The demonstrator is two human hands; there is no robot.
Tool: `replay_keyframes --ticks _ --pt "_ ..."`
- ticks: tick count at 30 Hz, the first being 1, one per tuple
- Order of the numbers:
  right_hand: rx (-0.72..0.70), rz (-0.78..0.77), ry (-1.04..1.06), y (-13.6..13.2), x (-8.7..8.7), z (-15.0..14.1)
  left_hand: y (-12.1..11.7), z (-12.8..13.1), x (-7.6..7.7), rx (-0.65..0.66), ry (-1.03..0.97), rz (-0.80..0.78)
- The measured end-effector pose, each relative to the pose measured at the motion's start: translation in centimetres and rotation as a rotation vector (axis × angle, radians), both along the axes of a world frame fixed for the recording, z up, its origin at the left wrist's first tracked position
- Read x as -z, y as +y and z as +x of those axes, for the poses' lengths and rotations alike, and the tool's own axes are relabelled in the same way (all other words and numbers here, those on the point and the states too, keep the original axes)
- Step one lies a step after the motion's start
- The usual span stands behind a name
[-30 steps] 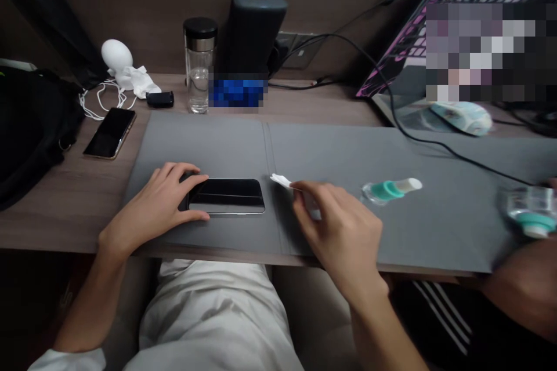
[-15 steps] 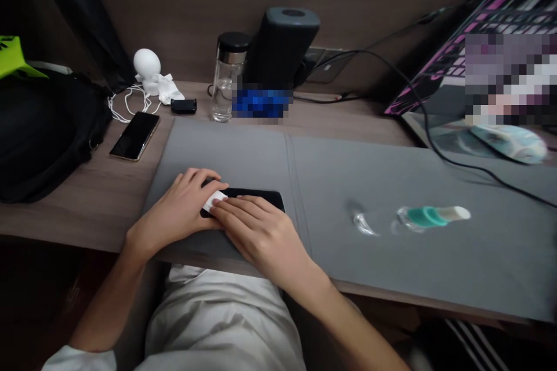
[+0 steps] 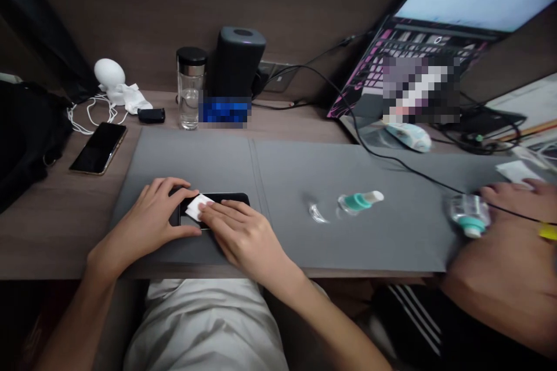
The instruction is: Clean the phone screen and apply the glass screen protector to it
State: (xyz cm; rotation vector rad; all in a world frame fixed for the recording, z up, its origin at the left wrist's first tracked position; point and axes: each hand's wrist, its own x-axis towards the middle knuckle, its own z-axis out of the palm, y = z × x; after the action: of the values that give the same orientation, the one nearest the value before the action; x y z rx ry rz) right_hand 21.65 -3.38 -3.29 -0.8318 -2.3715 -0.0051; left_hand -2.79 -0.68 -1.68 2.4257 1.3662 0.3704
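Note:
A black phone (image 3: 237, 197) lies flat on the grey desk mat (image 3: 287, 243) in front of me. My left hand (image 3: 159, 211) grips its left end, the thumb along the near edge and the fingers along the far edge. Under the fingertips of my right hand (image 3: 239, 229) is a folded white tissue (image 3: 198, 207), pressed against the phone's screen. The right end of the phone shows beyond my right hand. To the right lie a clear cap (image 3: 317, 213) and a small spray bottle (image 3: 359, 202) with a teal collar, on its side.
Another person's hand (image 3: 517, 203) is at the right, near a second bottle (image 3: 470, 214) and white tissue. Behind stand a glass bottle (image 3: 190, 93), a black speaker-like box (image 3: 239, 61), a laptop (image 3: 400, 40) and a mouse (image 3: 409, 136). A second phone (image 3: 99, 148) lies left; a cable crosses the mat.
My view has turned to the right, bringing the other person's arm and second bottle into sight. The tissue and my right fingers sit slightly apart from my left thumb now; both hands stay at the phone.

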Motion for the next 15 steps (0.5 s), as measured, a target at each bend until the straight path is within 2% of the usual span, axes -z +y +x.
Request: replay_keyframes --ticks 10,15 --pt "0.156 0.037 0.015 -0.4 0.5 7.7 0.4 -0.2 -0.1 0.039 0.051 0.026" --pt "0.424 0.185 0.126 -0.3 0.3 10.3 0.5 -0.4 -0.6 0.083 0.062 0.045"
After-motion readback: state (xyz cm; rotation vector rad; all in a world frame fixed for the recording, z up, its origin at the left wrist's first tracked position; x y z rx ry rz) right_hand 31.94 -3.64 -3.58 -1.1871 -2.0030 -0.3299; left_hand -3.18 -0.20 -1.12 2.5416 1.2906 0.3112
